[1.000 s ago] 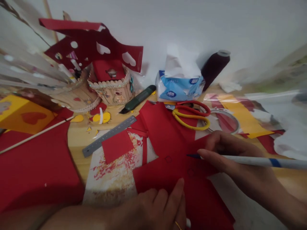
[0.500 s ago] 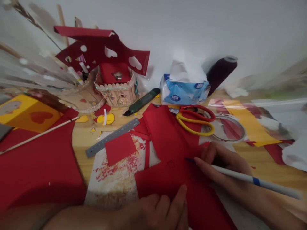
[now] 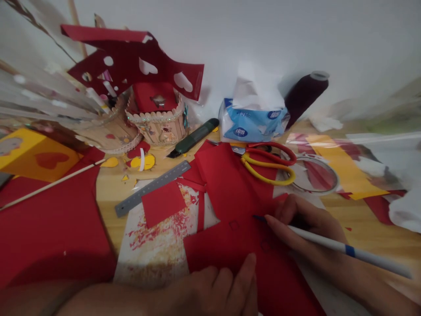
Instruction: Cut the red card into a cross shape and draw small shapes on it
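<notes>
Red card (image 3: 213, 250) with two small squares drawn on it lies under both hands. My right hand (image 3: 305, 232) is closed around a white pen (image 3: 371, 256) with a blue band, its blue tip touching or just above the card. At the bottom centre, my left hand (image 3: 223, 287) rests on the card's lower part, fingers partly curled and the index finger stretched out; nothing shows in it. Left of the card lie a small red rectangle (image 3: 163, 204) and a grey ruler (image 3: 153, 188).
Behind the card are red and yellow-handled scissors (image 3: 269, 169), a tape roll (image 3: 333, 180), a green cutter (image 3: 194, 137) and a tissue pack (image 3: 255, 123). Decorated wooden pots (image 3: 158, 127) stand back left, a yellow box (image 3: 36, 153) at far left.
The view has shifted slightly, so the background objects sit a little differently. Both hands and the pen hold nearly the same places over the card.
</notes>
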Demonstrator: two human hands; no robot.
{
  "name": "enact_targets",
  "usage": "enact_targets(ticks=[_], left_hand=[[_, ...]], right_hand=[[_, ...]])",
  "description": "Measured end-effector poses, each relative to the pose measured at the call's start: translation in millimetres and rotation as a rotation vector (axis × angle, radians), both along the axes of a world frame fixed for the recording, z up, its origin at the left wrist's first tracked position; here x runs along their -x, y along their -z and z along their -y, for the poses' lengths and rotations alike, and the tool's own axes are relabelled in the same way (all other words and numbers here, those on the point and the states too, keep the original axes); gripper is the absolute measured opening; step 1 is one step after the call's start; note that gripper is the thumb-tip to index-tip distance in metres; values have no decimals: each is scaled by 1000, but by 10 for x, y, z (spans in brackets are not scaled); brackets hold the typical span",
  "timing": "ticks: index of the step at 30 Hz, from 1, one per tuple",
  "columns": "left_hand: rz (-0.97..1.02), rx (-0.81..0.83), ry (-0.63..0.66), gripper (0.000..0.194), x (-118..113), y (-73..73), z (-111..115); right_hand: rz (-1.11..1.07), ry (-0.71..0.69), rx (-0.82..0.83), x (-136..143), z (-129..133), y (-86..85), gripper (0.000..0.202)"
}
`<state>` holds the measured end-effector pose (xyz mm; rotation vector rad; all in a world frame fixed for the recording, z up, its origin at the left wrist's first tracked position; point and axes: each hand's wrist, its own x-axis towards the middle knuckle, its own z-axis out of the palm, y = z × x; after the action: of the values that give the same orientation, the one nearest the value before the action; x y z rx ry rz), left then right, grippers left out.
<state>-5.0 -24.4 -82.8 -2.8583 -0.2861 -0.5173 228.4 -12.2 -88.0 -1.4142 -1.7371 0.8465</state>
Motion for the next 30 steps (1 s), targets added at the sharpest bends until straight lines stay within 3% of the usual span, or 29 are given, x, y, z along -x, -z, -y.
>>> enact_targets(ticks=[12,19,24,30], left_hand=[[131,-39,-55,15,-48,208,62],[17,-1,-19,13,-23,107,40],[126,-16,-51,13,-34,121,50],[-20,4,-23,22,8,-2,11]], right_hand=[[-10,52,35,45,-8,-59,32],[7,28,35,24,-10,-38,32],[19,19,35,9,8,-3,32],[16,22,64,19,9,-11,33]])
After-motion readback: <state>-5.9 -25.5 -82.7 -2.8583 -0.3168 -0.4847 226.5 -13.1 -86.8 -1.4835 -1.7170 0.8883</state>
